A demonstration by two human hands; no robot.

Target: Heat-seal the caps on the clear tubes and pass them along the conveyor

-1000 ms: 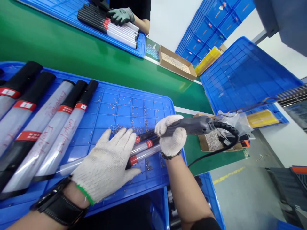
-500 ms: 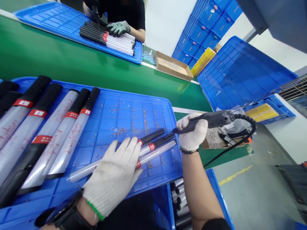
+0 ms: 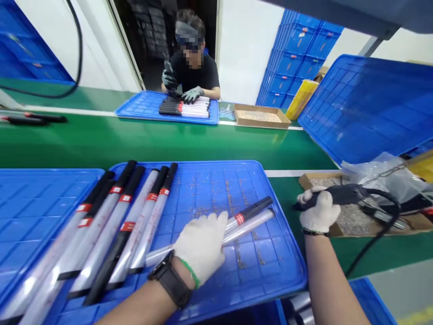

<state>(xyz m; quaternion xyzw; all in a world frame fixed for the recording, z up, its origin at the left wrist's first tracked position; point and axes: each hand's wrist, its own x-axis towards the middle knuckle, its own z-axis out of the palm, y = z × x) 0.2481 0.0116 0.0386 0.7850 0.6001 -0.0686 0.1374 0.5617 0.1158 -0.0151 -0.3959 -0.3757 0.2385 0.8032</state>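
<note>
My left hand (image 3: pixel 203 246), in a white knitted glove, is closed over translucent tubes lying slantwise on a blue plastic lid (image 3: pixel 284 275). One clear tube (image 3: pixel 250 225) and a black tube end with a red label (image 3: pixel 253 208) stick out to the right of it. The fingertips are partly hidden. My right hand (image 3: pixel 320 214), also gloved, grips a black corded electric screwdriver (image 3: pixel 343 195). Its tip points left, past the lid's right edge, above the green table and apart from the tubes. Tiny screws (image 3: pixel 230 194) are scattered over the lid.
Several labelled tubes (image 3: pixel 118 225) lie at the left. A cardboard box of small screws (image 3: pixel 352 219) sits beneath my right hand, with a plastic bag (image 3: pixel 382 176) behind. Across the green table (image 3: pixel 203 144), a co-worker (image 3: pixel 192 67) handles similar tubes. A blue lid (image 3: pixel 365 108) leans at right.
My right hand has moved right with the screwdriver, from the tube ends to over the screw box. My left hand's spread fingers have drawn together over the tubes. The view has tilted up.
</note>
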